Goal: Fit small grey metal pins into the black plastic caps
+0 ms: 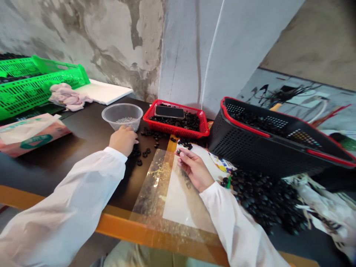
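Note:
My right hand (195, 168) pinches a small dark round part (178, 151) between thumb and fingertips, above a white sheet (183, 200) under clear plastic. Beside the clear plastic bowl (122, 107), my left hand (124, 141) is bent downward with its fingers curled and closed. Its fingertips are mostly hidden, so I cannot see what they hold. Small silvery pieces (125, 120) lie in that bowl. Loose black ring-like parts (139, 162) are scattered on the dark table just right of my left hand.
A red basket (178, 130) of black parts has a phone (169, 111) on top. At right stand a black basket (244, 148) and a heap of black parts (267, 200). Leftward are a tissue pack (33, 135), a pink cloth (68, 97) and a green crate (47, 87).

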Demonstrator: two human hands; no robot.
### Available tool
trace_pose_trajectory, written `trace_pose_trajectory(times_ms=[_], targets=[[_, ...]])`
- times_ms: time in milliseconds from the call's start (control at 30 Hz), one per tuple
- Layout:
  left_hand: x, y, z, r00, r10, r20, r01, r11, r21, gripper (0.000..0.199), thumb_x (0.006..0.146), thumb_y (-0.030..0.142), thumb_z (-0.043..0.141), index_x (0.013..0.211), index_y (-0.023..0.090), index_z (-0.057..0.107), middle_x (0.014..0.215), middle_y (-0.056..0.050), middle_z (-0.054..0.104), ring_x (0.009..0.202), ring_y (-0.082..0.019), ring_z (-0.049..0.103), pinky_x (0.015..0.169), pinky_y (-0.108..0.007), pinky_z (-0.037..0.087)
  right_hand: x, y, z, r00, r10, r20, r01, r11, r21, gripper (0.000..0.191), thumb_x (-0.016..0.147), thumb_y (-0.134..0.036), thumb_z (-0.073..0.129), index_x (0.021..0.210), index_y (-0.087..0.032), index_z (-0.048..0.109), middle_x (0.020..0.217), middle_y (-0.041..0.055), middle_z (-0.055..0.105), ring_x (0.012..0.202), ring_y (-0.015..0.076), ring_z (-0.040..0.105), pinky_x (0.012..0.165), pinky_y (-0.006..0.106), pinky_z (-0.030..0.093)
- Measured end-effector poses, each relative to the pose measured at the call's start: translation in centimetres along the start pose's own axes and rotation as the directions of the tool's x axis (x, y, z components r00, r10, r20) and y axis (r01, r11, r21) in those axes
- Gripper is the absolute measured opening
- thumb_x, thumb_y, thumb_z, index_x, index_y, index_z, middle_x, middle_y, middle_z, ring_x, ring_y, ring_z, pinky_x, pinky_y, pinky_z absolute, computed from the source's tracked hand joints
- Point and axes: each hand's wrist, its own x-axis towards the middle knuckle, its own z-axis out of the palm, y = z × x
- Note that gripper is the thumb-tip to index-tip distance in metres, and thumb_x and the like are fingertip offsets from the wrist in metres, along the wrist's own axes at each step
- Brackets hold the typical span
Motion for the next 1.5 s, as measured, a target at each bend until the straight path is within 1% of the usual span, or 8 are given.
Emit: trace_pose_trajectory(times_ms=[133,333,567,733,833,1000,1267,1500], targets=[[0.3,-0.4,0.4,0.995,-0.014,0.097,0.005,0.996,0.09,0.011,0.073,0.021,0.076,0.064,0.019,0.069,0.076,-0.011,0.068,0.085,-0.031,0.061,0.081,-0.041,0.047,0.0,0.3,0.0,1.0,-0.016,0.01,0.017,1.0,-0.023,0.035,0.062,-0.033,0.089,0.093,-0.022,0.078,0.098,0.0026,0.077,0.068,0.0076,0.065,0.068,0.02,0.058],[-0.1,-0.9,0.1,0.998,-0.052,-0.019,0.054,0.989,0.139,0.025,0.069,0.034,0.081,0.063,0.019,0.062,0.073,-0.012,0.066,0.085,-0.035,0.062,0.072,-0.044,0.05,-0.1,0.4,0.1,0.999,-0.02,0.029,0.021,0.999,-0.031,0.034,0.062,-0.032,0.089,0.094,-0.023,0.078,0.096,0.0024,0.077,0.067,0.0083,0.065,0.069,0.022,0.059],[-0.4,-0.6,-0.5,0.996,-0.085,0.001,0.083,0.978,0.19,0.019,0.075,0.028,0.076,0.063,0.016,0.067,0.064,-0.012,0.067,0.068,-0.031,0.065,0.062,-0.041,0.048,-0.2,0.4,0.3,0.998,-0.017,0.052,0.02,0.999,-0.044,0.034,0.063,-0.033,0.089,0.093,-0.022,0.078,0.102,0.0034,0.077,0.065,0.0078,0.063,0.07,0.024,0.058],[-0.6,3.4,-1.0,0.987,0.113,-0.111,-0.123,0.989,-0.084,0.029,0.091,0.047,0.063,0.099,0.022,0.076,0.091,-0.008,0.078,0.079,-0.024,0.071,0.073,-0.034,0.053,-0.4,0.4,0.7,0.994,-0.111,0.015,0.112,0.988,-0.104,0.035,0.066,-0.033,0.086,0.098,-0.024,0.077,0.085,-0.0006,0.074,0.064,0.0094,0.062,0.072,0.027,0.058],[-1.3,6.2,-0.5,0.94,0.256,-0.224,-0.325,0.873,-0.364,0.035,0.093,0.049,0.06,0.11,0.021,0.075,0.098,-0.007,0.078,0.081,-0.019,0.073,0.076,-0.028,0.055,-0.8,0.3,1.1,0.971,-0.237,0.012,0.234,0.95,-0.204,0.027,0.069,-0.03,0.083,0.095,-0.025,0.077,0.084,-0.0006,0.074,0.071,0.0132,0.065,0.074,0.029,0.057],[-2.6,8.3,0.9,0.835,0.451,-0.315,-0.549,0.71,-0.44,0.03,0.092,0.036,0.065,0.12,0.025,0.071,0.094,-0.004,0.078,0.078,-0.014,0.071,0.073,-0.024,0.055,-1.5,0.2,1.6,0.903,-0.427,0.05,0.403,0.8,-0.445,0.016,0.076,-0.029,0.078,0.092,-0.025,0.078,0.092,0.0027,0.077,0.084,0.0192,0.07,0.081,0.033,0.056],[-3.2,8.9,0.7,0.88,0.375,-0.291,-0.475,0.721,-0.505,0.027,0.089,0.039,0.069,0.115,0.033,0.074,0.091,-0.003,0.078,0.072,-0.016,0.069,0.069,-0.028,0.057,-1.7,0.4,1.8,0.885,-0.459,0.076,0.429,0.744,-0.511,0.014,0.078,-0.026,0.075,0.092,-0.026,0.079,0.09,0.0021,0.077,0.081,0.0193,0.071,0.08,0.033,0.056],[-3.2,9.0,0.7,0.86,0.389,-0.33,-0.507,0.724,-0.467,0.025,0.088,0.04,0.07,0.109,0.027,0.075,0.09,-0.003,0.078,0.069,-0.015,0.069,0.066,-0.025,0.055,-1.7,0.5,1.8,0.887,-0.454,0.078,0.427,0.746,-0.511,0.015,0.079,-0.028,0.076,0.093,-0.026,0.078,0.091,0.0025,0.078,0.082,0.02,0.071,0.081,0.034,0.056]])
